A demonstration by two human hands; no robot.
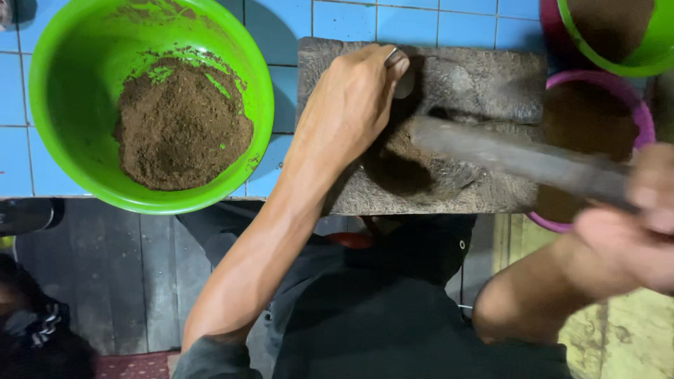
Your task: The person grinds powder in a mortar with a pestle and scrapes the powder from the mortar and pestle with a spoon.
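Observation:
My left hand (351,105) rests over a worn wooden block (484,70), its fingers closed on a small metal spoon (403,77) held above a dark hollow with brown powder (407,165) in it. My right hand (642,217), blurred at the right edge, grips the handle of a long knife (512,158) whose blade lies across the block toward the hollow. A large green bowl (63,91) at the left holds a heap of the same brown powder (182,126).
The block and bowls sit on a blue tiled surface (414,21). A pink bowl (635,98) of brown powder stands right of the block, with another green bowl (653,60) above it. Dark wooden floor boards (126,274) and my dark clothing lie below.

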